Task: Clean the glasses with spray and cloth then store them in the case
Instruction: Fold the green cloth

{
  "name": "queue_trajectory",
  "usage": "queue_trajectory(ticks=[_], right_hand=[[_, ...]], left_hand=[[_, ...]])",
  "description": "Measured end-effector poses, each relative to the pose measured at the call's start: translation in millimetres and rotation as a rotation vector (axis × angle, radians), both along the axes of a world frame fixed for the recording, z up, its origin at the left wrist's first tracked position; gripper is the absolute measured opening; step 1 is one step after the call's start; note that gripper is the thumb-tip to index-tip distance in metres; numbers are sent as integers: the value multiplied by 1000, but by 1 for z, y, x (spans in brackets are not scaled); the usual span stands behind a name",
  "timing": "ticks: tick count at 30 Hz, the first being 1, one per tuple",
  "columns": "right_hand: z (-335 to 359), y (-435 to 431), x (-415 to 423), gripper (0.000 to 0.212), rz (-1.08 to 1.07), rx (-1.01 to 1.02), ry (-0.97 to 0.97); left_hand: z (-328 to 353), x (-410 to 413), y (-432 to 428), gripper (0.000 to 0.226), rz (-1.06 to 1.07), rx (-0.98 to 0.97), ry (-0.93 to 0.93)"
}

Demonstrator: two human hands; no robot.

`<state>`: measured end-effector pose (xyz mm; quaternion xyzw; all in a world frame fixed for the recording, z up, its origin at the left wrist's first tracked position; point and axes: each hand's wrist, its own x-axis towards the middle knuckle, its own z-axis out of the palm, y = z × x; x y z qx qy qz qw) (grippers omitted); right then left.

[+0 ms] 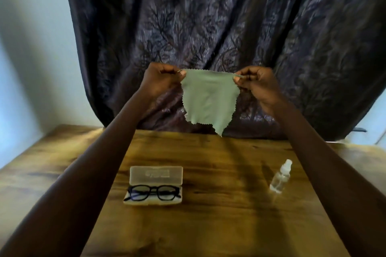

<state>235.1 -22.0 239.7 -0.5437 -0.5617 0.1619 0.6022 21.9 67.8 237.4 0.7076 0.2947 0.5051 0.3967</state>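
A pale green cleaning cloth point(208, 100) hangs spread out in the air above the far side of the table. My left hand point(160, 79) pinches its upper left corner and my right hand point(257, 83) pinches its upper right corner. Below, black-framed glasses point(154, 192) lie in the open translucent case point(156, 173), whose lid stands up behind them. A small clear spray bottle point(281, 177) with a white cap stands on the table to the right, apart from both hands.
The wooden table point(219, 225) stretches from the near edge to a dark patterned curtain point(208, 27) hanging behind it. A pale wall point(31, 48) borders the table's left side.
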Motion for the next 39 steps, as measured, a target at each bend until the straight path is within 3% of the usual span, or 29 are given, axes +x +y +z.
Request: queue_trajectory(ticks=[5, 10, 15, 19, 25, 31, 34, 37, 39], right_hand=[[10, 12, 4, 17, -56, -25, 49], [12, 23, 0, 20, -125, -130, 73], [8, 31, -15, 27, -150, -276, 161], [12, 28, -37, 23, -20, -366, 265], [23, 21, -50, 23, 46, -358, 206], [28, 14, -38, 28, 140, -343, 136], [22, 13, -33, 10, 82, -238, -28], [8, 16, -31, 17, 101, -289, -194], [4, 17, -31, 12, 113, -274, -186]], left_hand=[[14, 7, 10, 3, -11, -168, -86], [19, 14, 16, 16, 7, -351, -115], [15, 28, 14, 17, 140, -434, -4], [11, 44, 4, 22, 134, -341, 91], [16, 50, -10, 26, 58, -88, 205], [18, 38, -8, 9, 102, 201, 334], [20, 36, -8, 12, 81, 250, 325], [25, 34, -9, 14, 49, 353, 399], [26, 32, -8, 15, 64, 431, 436]])
